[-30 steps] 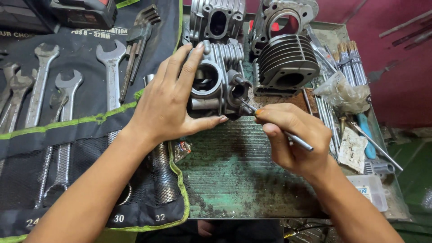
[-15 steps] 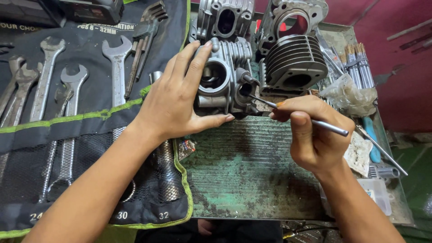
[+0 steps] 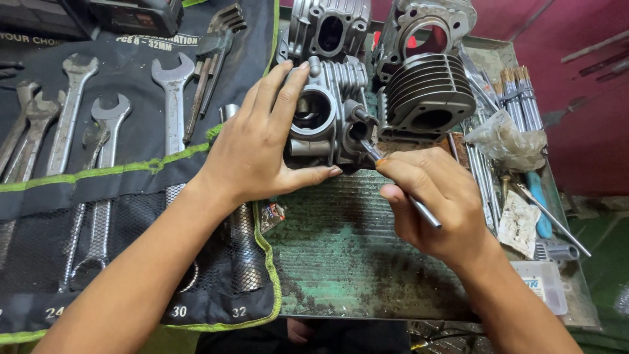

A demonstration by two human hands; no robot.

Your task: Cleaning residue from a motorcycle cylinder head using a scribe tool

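Note:
My left hand [image 3: 262, 144] grips a grey metal cylinder head [image 3: 331, 115] from its left side, fingers over the top and thumb along its lower edge. It rests on a worn green metal tray [image 3: 341, 255]. My right hand [image 3: 432, 203] holds a thin metal rod tool [image 3: 422, 211] like a pen. The rod's tip pokes into a port on the head's right side.
A black tool roll [image 3: 124, 164] with several spanners lies at left. A finned engine cylinder [image 3: 426, 98] stands right of the head, and two more engine castings [image 3: 327, 26] behind. Thin rods [image 3: 517, 85], a crumpled plastic bag [image 3: 508, 141] and a small plastic box [image 3: 544, 285] lie at right.
My right hand has shifted a little left and lower, bringing the rod steeper with its tip at the head's port. My left hand stays on the cylinder head.

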